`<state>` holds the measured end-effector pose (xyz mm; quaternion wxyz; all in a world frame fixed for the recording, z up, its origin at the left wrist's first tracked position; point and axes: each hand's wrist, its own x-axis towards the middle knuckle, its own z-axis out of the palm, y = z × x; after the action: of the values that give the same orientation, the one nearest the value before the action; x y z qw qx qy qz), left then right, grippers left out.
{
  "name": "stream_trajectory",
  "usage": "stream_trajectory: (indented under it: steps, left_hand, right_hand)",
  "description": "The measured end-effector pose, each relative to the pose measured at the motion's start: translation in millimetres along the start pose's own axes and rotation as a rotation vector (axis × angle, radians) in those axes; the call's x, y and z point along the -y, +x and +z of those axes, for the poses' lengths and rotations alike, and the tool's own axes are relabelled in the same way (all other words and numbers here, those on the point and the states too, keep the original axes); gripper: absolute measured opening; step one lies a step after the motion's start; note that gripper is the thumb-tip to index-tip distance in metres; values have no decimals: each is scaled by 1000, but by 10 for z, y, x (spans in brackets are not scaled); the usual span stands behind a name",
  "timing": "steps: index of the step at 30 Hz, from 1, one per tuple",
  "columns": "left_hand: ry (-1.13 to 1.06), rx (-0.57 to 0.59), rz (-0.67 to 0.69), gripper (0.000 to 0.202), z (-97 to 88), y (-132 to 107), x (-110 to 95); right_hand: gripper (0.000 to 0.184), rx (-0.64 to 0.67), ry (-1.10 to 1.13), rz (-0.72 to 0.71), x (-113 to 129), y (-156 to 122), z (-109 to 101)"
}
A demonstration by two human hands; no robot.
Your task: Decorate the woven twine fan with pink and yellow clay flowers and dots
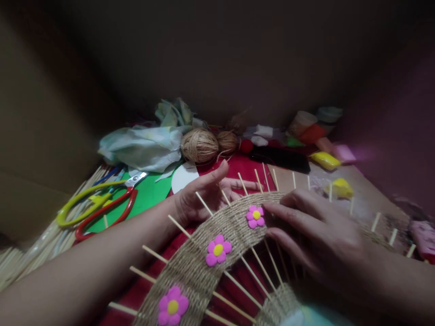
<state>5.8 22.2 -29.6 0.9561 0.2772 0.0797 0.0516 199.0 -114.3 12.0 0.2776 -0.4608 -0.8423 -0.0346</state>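
Observation:
A fan-shaped weaving of jute twine on thin wooden sticks arches across the lower middle. Along its band sit pink clay flowers with yellow centres: one low on the left, one midway and one near the top. My left hand is behind the band, palm up with fingers stretched out; part of it is hidden by the weaving. Over the band's right part lies my right hand, fingers apart, its index fingertip at the edge of the top flower. That hand covers the band beneath it.
Scissors with yellow and red handles lie left on a green sheet, beside bundled sticks. Behind are twine balls and pale cloth. Yellow clay packets and cups stand at right. Walls rise close around.

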Motion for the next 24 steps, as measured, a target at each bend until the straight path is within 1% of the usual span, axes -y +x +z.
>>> stream_trajectory:
  steps: [5, 11, 16, 21, 24]
  left_hand:
    - [33, -21, 8, 78, -8, 4, 11]
    - [67, -36, 19, 77, -15, 3, 25]
    - [85, -30, 21, 77, -8, 2, 27]
    - [89, -26, 17, 77, -17, 11, 33]
    - [62, -30, 4, 75, -10, 11, 26]
  right_hand:
    - [18, -25, 15, 48, 6, 43, 78]
    - [15, -78, 49, 46, -38, 39, 115]
    - [13, -80, 74, 52, -40, 16, 159]
    - [17, -79, 138, 77, -14, 11, 107]
    - [21, -72, 84, 62, 9, -1, 36]
